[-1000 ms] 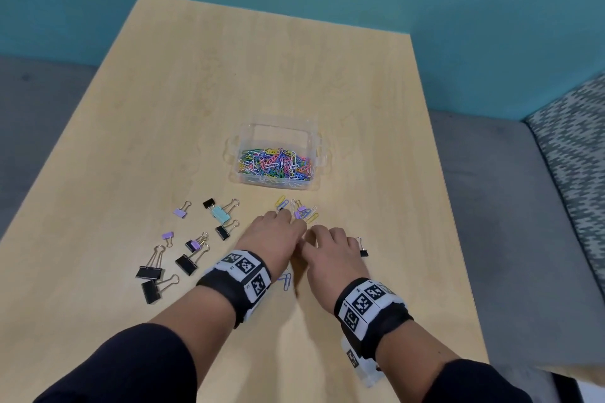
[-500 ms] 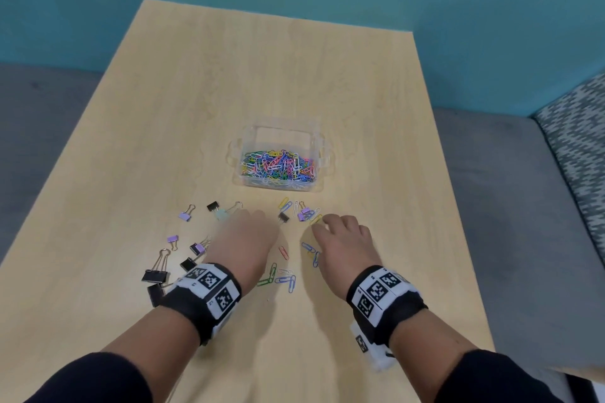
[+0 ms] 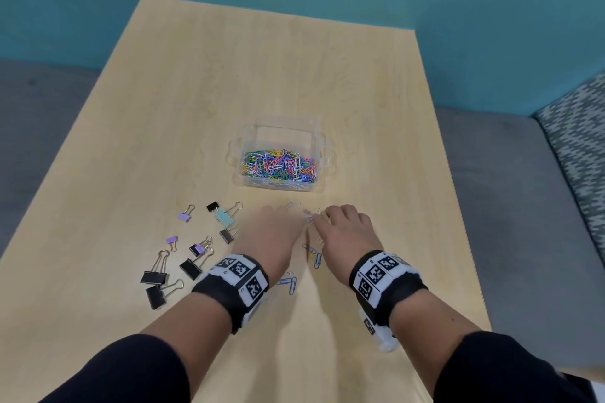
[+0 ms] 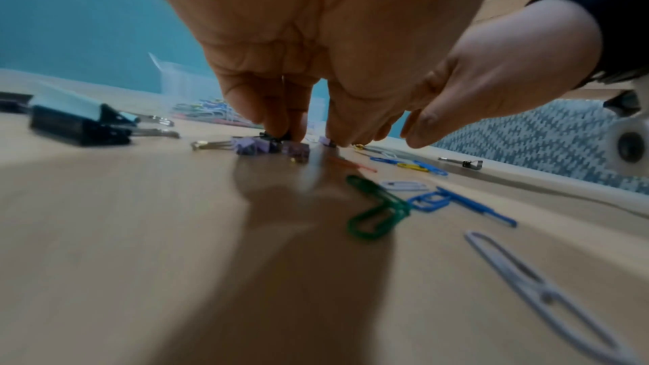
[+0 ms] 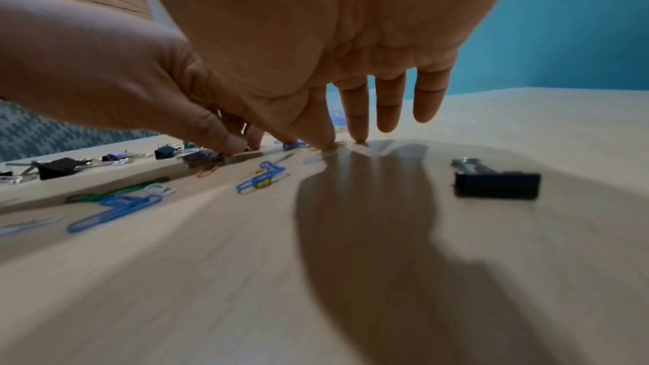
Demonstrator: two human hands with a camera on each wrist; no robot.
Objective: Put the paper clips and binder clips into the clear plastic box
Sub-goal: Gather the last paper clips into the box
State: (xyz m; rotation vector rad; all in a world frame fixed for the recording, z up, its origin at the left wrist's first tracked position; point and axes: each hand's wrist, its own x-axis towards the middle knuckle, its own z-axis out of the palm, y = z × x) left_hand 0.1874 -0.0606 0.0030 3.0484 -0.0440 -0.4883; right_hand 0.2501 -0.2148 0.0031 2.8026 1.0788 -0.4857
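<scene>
On the wooden table (image 3: 196, 91), the clear plastic box (image 3: 322, 154) sits at about 12 o'clock from the hands, already holding a heap of coloured paper clips (image 3: 278, 167).

The left hand (image 3: 271, 232) and right hand (image 3: 343, 229) are down on the tabletop side by side, fingertips almost meeting just short of the box. In the left wrist view, the left fingers (image 4: 267, 110) are bent down onto a small cluster of purple binder clips (image 4: 259, 146) — they seem to be pinching them, though blur makes the grip hard to confirm. The right hand's fingers (image 5: 358, 113) reach down nearly straight, the tips touching the table among a few loose clips; I cannot tell if anything is held.

Loose paper clips (image 3: 289, 283) — mostly blue — lie between the wrists, at 6 o'clock from the fingertips. A scatter of black, purple and teal binder clips (image 3: 190, 268) lies at 9 o'clock from the left hand. One black binder clip (image 5: 497, 182) sits at 3 o'clock from the right hand.
</scene>
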